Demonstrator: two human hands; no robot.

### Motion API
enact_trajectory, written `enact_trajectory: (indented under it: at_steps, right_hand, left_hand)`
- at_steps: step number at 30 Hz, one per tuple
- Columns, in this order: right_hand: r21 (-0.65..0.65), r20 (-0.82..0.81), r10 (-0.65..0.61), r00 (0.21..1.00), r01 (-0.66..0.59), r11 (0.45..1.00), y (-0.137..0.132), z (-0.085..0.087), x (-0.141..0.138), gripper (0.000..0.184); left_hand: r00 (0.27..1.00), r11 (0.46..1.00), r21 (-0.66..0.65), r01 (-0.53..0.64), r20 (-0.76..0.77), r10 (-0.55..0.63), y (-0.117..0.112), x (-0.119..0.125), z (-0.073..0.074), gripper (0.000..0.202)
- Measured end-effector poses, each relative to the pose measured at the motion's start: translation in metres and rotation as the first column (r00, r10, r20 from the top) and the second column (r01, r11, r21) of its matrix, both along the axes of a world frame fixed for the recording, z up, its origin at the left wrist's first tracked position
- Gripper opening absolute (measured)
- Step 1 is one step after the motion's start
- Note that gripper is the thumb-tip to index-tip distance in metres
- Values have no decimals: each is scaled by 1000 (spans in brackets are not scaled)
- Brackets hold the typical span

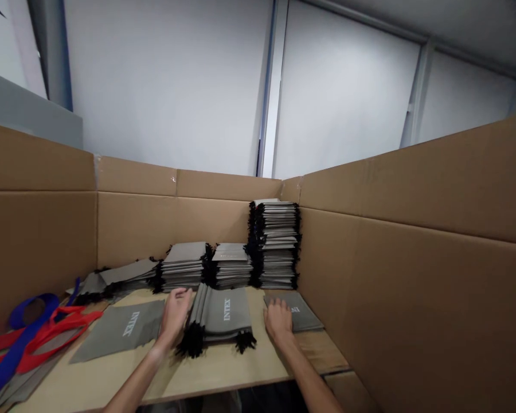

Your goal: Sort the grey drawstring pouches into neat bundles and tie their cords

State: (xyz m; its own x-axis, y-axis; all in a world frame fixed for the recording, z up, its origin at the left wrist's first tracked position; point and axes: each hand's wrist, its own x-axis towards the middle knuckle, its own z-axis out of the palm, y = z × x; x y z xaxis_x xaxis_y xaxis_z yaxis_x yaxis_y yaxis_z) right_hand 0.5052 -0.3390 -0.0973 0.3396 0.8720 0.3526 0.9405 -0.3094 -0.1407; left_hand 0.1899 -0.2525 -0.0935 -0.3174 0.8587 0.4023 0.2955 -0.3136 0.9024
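Observation:
My left hand is closed, thumb and fingertips together. It hovers between a flat grey pouch with white INTEX lettering and a pile of similar grey drawstring pouches; anything in its fingertips is too small to make out. Black cord ends hang off the front of that middle pile, and the pouches at its left lean on edge. To the right, my right hand lies palm down with fingers stretched over another flat grey pouch, partly covering its lettering.
Behind are stacked pouches: a tall stack, two lower stacks and a slumped heap. Red straps and a blue strap lie at left. Cardboard walls surround the board.

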Motion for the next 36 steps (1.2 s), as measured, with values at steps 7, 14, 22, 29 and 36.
enact_trajectory:
  at_steps: [7, 14, 22, 29, 36]
  right_hand:
    - [-57, 131, 38, 991, -31, 998, -21, -16, 2, 24]
    - [-104, 149, 66, 987, -51, 993, -25, -25, 7, 28]
    - [-91, 168, 32, 985, -17, 996, -27, -28, 7, 29]
    - [-32, 130, 36, 991, -32, 999, -29, -27, 2, 22]
    - [104, 106, 21, 994, -32, 994, -34, -25, -3, 26]
  left_hand:
    - [996, 998, -45, -34, 77, 38, -54, -39, -38, 28]
    - [993, 995, -91, 31, 115, -21, -49, -34, -45, 25]
    - [988, 990, -111, 86, 138, -71, -49, -33, -47, 25]
    - [988, 988, -103, 115, 118, -102, -55, -36, -45, 26]
    - [981, 990, -77, 118, 162, -104, -58, -38, -48, 26]
